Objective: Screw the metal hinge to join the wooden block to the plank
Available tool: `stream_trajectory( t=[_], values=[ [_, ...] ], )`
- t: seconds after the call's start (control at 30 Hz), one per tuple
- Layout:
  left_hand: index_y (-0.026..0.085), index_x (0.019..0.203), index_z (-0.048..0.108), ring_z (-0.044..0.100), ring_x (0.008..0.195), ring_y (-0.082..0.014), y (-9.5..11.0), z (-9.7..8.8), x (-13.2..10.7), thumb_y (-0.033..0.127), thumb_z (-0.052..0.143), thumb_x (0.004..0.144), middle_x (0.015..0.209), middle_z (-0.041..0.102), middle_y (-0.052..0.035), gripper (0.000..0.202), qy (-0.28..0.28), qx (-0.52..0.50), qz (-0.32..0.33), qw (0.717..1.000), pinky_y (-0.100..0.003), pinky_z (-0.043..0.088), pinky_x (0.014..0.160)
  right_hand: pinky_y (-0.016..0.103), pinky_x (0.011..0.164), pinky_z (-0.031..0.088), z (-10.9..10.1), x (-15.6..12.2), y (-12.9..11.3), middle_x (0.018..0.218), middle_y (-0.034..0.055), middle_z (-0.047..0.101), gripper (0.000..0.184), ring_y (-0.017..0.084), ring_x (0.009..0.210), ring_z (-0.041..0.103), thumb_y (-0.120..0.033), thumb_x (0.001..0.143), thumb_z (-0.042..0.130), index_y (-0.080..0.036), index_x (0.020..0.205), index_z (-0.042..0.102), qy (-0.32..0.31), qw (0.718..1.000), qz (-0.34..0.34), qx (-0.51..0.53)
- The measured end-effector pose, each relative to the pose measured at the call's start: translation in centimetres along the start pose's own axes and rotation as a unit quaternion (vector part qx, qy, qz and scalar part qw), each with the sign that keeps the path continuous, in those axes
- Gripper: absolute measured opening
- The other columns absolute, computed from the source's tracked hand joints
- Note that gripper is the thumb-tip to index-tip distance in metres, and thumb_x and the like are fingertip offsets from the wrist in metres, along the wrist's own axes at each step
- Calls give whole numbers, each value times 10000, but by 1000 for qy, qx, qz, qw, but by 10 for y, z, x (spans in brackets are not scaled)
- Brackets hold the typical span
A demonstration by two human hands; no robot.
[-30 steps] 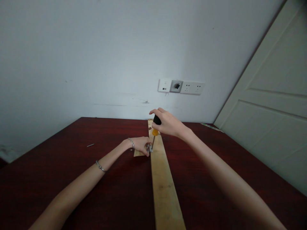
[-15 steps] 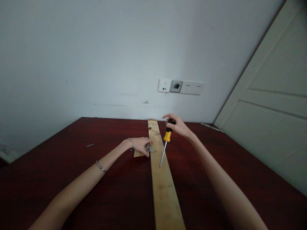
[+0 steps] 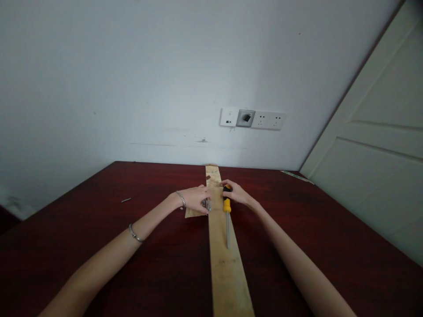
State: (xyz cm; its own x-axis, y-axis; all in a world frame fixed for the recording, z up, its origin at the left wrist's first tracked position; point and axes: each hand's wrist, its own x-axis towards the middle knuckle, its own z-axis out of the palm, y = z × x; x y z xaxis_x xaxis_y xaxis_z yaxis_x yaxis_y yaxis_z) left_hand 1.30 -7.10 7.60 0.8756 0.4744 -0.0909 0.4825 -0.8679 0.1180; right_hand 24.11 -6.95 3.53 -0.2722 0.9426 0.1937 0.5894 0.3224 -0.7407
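Note:
A long pale wooden plank (image 3: 224,259) lies lengthwise on the dark red table (image 3: 99,246). My left hand (image 3: 195,199) rests at the plank's left edge, its fingers pinched on a small metal fitting (image 3: 206,204) beside a short wood offcut (image 3: 191,213). My right hand (image 3: 235,192) lies low over the plank, fingers curled on the black end of a yellow-handled screwdriver (image 3: 226,211). The screwdriver lies flat along the plank, shaft pointing toward me.
A small screw or nail (image 3: 126,200) lies on the table at the left. Wall sockets (image 3: 253,119) sit on the white wall behind. A white door (image 3: 373,145) stands at the right. A thin strip (image 3: 294,175) lies by the far right table edge.
My right hand lifted the screwdriver off the fitting, swung it to the right and lowered it flat onto the plank. The left hand stayed on the fitting.

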Motion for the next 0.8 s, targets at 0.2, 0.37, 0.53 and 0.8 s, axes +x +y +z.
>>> stream_trajectory(
  t=[0.2, 0.37, 0.53, 0.8],
  values=[
    [154, 975, 586, 483, 892, -217, 4, 9, 6, 383, 681, 738, 975, 534, -73, 342, 17, 22, -14, 1000, -283, 378, 776, 337, 861, 423, 13, 6, 6, 1063, 62, 591, 457, 184, 945, 547, -235, 667, 624, -172, 1112, 540, 3, 999, -31, -18],
    [149, 856, 604, 482, 871, -217, 13, 9, 7, 332, 640, 784, 936, 544, -80, 200, 22, 40, -13, 999, -299, 373, 779, 340, 854, 422, 12, 6, 6, 1061, 67, 600, 441, 188, 941, 549, -231, 674, 632, -175, 1105, 558, 1, 999, -39, -32],
    [155, 802, 613, 479, 850, -208, 16, 9, 7, 304, 615, 801, 922, 552, -73, 150, 24, 43, -8, 999, -306, 364, 801, 329, 828, 425, 11, 5, 5, 1004, 55, 609, 399, 170, 873, 553, -230, 686, 621, -167, 1078, 582, -5, 998, -40, -41],
    [155, 784, 602, 486, 850, -216, 17, 11, 8, 253, 584, 788, 905, 552, -82, 100, 26, 57, -2, 998, -309, 377, 766, 322, 816, 426, 11, 4, 3, 1015, 55, 608, 401, 165, 868, 558, -253, 691, 630, -175, 1083, 588, -3, 998, -32, -47]
  ],
)
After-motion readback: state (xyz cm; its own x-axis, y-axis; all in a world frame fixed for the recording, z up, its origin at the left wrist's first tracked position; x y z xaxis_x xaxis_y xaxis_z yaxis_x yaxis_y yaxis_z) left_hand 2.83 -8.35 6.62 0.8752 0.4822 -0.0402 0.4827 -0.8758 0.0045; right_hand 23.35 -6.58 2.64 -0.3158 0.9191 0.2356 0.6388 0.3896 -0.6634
